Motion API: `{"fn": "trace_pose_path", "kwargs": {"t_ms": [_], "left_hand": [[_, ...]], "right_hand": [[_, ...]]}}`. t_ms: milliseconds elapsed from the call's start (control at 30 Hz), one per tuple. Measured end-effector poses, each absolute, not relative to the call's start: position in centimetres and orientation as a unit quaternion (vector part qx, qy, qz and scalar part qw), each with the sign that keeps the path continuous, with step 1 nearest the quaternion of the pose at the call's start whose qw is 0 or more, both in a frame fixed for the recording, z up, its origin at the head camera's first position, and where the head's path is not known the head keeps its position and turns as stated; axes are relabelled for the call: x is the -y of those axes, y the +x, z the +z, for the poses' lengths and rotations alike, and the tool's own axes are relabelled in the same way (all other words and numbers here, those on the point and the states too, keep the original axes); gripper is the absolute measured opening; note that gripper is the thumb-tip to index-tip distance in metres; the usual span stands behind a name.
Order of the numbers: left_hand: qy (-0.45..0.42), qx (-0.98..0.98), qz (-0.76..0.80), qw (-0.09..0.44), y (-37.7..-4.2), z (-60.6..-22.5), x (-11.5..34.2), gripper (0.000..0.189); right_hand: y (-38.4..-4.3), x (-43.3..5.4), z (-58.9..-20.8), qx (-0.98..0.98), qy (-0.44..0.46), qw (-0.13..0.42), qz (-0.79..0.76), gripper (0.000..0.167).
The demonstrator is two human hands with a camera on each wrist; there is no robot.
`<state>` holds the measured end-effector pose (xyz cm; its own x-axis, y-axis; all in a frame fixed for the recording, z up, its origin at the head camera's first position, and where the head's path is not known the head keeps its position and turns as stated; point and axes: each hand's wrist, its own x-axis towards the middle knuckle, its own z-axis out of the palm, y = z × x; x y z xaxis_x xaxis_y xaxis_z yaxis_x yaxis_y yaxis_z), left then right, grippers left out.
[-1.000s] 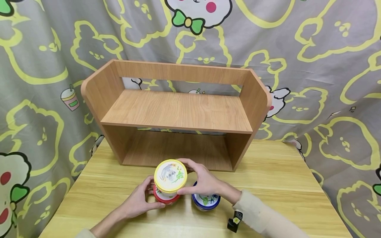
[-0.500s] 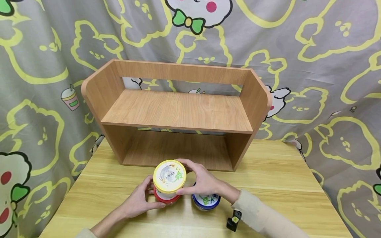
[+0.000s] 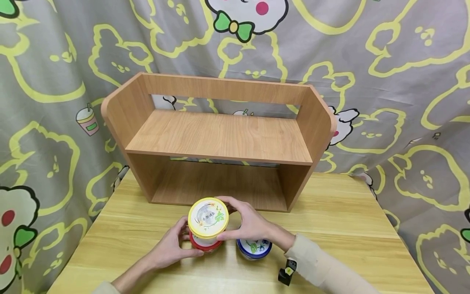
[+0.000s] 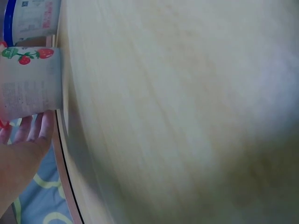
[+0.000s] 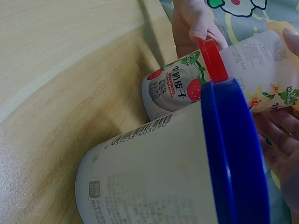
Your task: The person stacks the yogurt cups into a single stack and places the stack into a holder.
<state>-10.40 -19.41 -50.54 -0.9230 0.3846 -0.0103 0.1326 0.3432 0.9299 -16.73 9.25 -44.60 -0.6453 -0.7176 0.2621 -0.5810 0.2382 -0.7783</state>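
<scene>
I logged a slight leftward shift of the yellow-lidded tub, pinched by the right hand atop the strawberry tub, which the left hand gripped. Three tubs total; one blue-lidded tub stood alongside.

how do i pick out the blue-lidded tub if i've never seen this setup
Find the wooden shelf unit on the table, then look in front of it. The blue-lidded tub stands just right of the red-lidded tub and yellow-lidded tub; its blue rim sets it apart.
</scene>
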Motion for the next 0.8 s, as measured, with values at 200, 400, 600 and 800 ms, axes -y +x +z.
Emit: {"fn": "trace_pose_path", "kwargs": {"t_ms": [200,400,600,800], "left_hand": [[0.158,-0.813,0.548,0.115,-10.4,-50.5,19.4,0.088],[0.151,-0.811,0.553,0.121,-10.5,-50.6,19.4,0.086],[0.146,-0.809,0.556,0.123,-10.6,-50.6,19.4,0.086],[0.151,-0.81,0.554,0.122,-10.6,-50.6,19.5,0.086]], "right_hand": [[-16.6,-9.5,-44.6,-0.785,-0.411,0.084,-0.455,0.092],[-16.5,-10.6,-44.5,-0.787,-0.41,0.078,-0.454,0.092],[-16.3,-12.2,-44.6,-0.786,-0.416,0.054,-0.454,0.09],[-16.4,-14.0,-44.8,-0.795,-0.401,0.034,-0.453,0.086]]}}
